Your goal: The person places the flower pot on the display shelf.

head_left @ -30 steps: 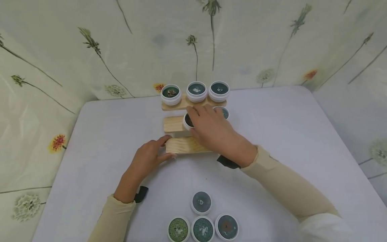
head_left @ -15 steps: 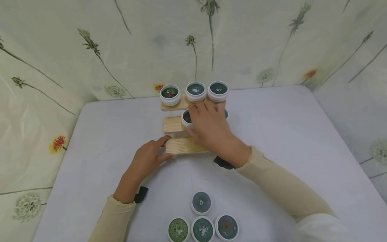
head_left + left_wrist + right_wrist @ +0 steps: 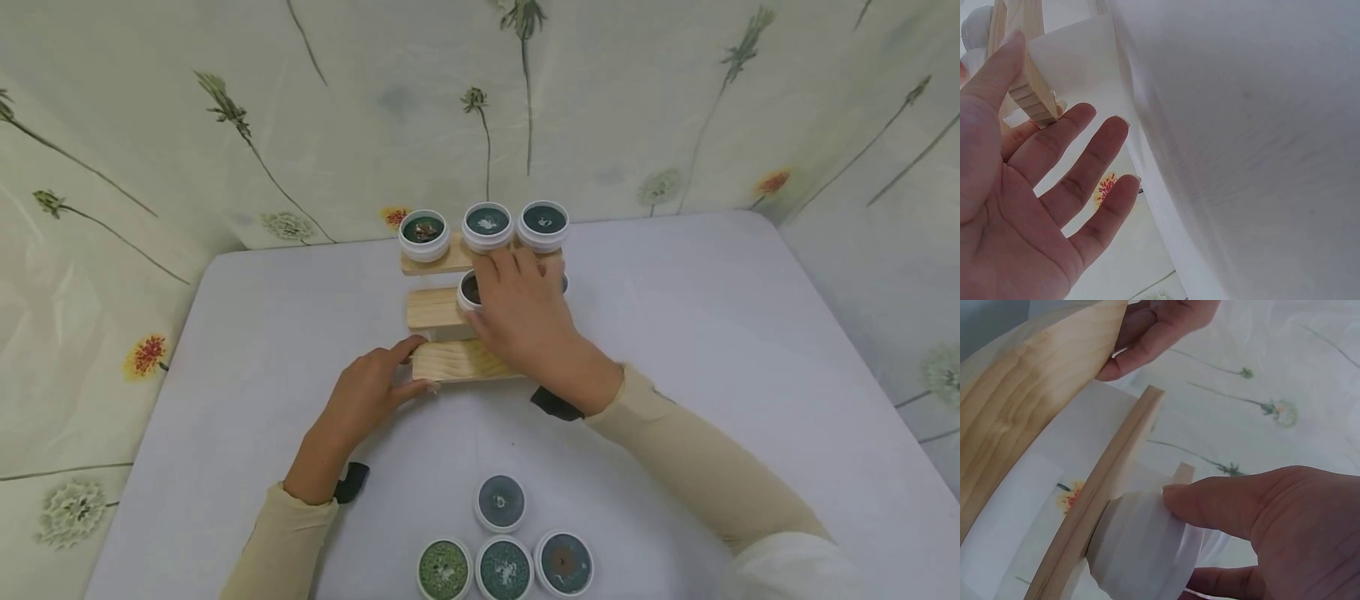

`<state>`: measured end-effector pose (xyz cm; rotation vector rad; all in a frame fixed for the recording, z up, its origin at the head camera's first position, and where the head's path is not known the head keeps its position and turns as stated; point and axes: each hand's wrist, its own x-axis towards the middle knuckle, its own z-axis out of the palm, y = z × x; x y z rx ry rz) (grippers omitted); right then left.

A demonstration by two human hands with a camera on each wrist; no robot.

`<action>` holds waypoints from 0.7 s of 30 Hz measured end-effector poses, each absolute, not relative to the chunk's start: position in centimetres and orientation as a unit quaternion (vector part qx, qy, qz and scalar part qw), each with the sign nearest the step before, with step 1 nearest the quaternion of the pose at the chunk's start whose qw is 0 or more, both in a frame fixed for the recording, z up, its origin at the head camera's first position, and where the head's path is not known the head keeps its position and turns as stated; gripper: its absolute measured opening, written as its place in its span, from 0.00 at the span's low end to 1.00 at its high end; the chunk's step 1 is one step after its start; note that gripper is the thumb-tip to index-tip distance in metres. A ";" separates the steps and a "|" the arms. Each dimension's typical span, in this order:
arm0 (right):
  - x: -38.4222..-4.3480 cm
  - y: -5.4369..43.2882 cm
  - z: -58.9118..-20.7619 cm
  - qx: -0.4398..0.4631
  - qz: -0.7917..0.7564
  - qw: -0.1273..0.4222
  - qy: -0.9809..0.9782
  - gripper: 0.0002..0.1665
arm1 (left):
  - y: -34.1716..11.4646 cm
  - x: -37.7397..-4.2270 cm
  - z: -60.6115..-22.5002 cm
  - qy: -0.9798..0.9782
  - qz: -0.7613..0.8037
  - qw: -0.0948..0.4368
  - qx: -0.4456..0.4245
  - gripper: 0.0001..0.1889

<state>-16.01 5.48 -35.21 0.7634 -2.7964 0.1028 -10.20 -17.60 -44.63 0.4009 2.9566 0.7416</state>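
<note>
My right hand point(image 3: 528, 321) grips a white round jar point(image 3: 468, 292) with a dark top on the middle board point(image 3: 432, 309) of a stepped wooden stand. In the right wrist view, the thumb lies on the jar's point(image 3: 1141, 550) white wall, and its base touches the board. Another jar on that board is mostly hidden behind the hand. My left hand point(image 3: 367, 387) pinches the left end of the stand's lowest board point(image 3: 457, 360) between thumb and index finger. In the left wrist view, the other fingers of this hand point(image 3: 1035, 212) extend away from the board.
On the top board point(image 3: 453, 258) stand a jar with a green and brown top point(image 3: 423, 233) and two with dark teal tops. Several jars, among them a green-topped one point(image 3: 442, 570), sit near the table's point(image 3: 675, 317) front edge. Flower-printed cloth point(image 3: 390, 100) hangs behind.
My right hand has shifted slightly left and back, covering more of the jar on the right. The held jar has slid slightly right along the middle board. My left hand stays put.
</note>
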 end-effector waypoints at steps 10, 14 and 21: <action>-15.4 5.8 -35.4 0.274 0.019 0.148 -0.950 0.35 | -17.5 -10.2 -44.6 0.962 0.239 0.032 0.127 0.36; -13.8 6.3 -35.7 0.316 0.022 0.182 -0.931 0.31 | -17.4 -10.2 -44.8 0.961 0.241 0.027 0.134 0.36; -9.2 7.4 -37.0 0.488 0.081 0.109 -0.862 0.32 | -17.5 -10.2 -44.5 0.963 0.235 0.025 0.133 0.36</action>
